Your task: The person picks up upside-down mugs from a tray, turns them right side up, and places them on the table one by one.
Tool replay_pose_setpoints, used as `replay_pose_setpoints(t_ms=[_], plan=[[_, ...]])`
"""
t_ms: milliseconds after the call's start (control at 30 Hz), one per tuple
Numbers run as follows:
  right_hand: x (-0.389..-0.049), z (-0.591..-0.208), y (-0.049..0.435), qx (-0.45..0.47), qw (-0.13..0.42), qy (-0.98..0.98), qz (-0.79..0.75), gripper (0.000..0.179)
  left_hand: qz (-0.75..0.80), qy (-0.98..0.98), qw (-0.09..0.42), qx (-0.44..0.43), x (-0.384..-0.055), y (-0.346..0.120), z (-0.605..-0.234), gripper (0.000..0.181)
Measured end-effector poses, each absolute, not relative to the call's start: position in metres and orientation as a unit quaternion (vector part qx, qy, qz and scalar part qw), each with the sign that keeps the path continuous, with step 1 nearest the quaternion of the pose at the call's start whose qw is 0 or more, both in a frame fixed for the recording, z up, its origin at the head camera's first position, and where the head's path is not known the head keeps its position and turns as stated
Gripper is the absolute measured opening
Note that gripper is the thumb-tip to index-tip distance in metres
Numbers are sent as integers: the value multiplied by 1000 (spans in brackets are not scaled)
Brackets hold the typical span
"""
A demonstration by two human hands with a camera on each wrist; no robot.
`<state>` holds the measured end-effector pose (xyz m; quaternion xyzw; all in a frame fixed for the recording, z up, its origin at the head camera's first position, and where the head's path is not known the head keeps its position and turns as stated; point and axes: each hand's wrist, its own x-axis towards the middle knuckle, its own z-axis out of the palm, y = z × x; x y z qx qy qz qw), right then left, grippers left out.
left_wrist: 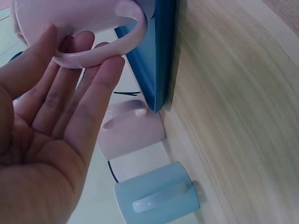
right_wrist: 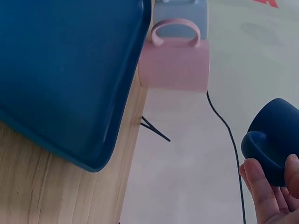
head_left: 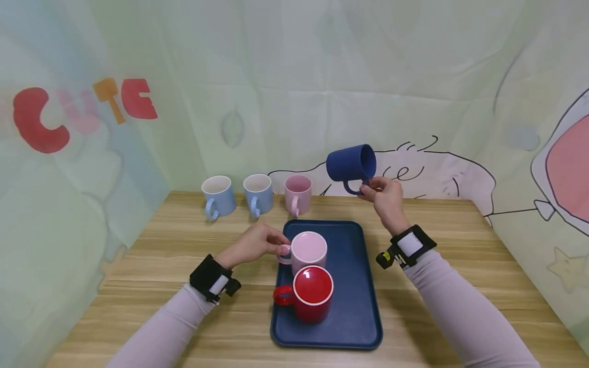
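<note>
In the head view my right hand (head_left: 386,198) holds a dark blue mug (head_left: 347,163) by its handle, lifted above the table and tipped on its side with the mouth to the right. My left hand (head_left: 257,244) pinches the handle of a light pink mug (head_left: 309,250) at the left side of the blue tray (head_left: 354,306). The left wrist view shows thumb and fingers around that pink handle (left_wrist: 103,53). Just in front of the pink mug, a red mug (head_left: 313,299) stands upright on the tray, its handle to the left.
Behind the tray, two light blue mugs (head_left: 220,197) and another pink mug (head_left: 298,195) stand in a row along the back of the wooden table (head_left: 428,225). A printed cloth backdrop (head_left: 276,76) rises behind and beside the table.
</note>
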<state>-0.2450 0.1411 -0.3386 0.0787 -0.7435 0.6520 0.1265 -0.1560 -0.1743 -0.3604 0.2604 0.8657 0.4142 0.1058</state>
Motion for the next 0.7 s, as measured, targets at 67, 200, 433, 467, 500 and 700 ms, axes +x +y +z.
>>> replay_pose_setpoints(t_ms=[67,200,433,467,500,700], plan=[[-247,-340,142,79,127,-746,649,22,413,867,102,260,-161,-176,-368,18],[-250,-343,145,81,128,-754,640,20,413,866,106,260,-164,-179,-373,19],[-254,-348,148,76,122,-782,607,18,413,868,116,250,-165,-180,-374,17],[-254,-349,149,74,119,-785,604,19,414,868,117,248,-165,-181,-374,17],[-254,-350,149,72,116,-787,601,18,414,869,118,245,-165,-181,-374,17],[-258,-357,149,59,94,-800,590,18,417,867,119,244,-166,-180,-375,16]])
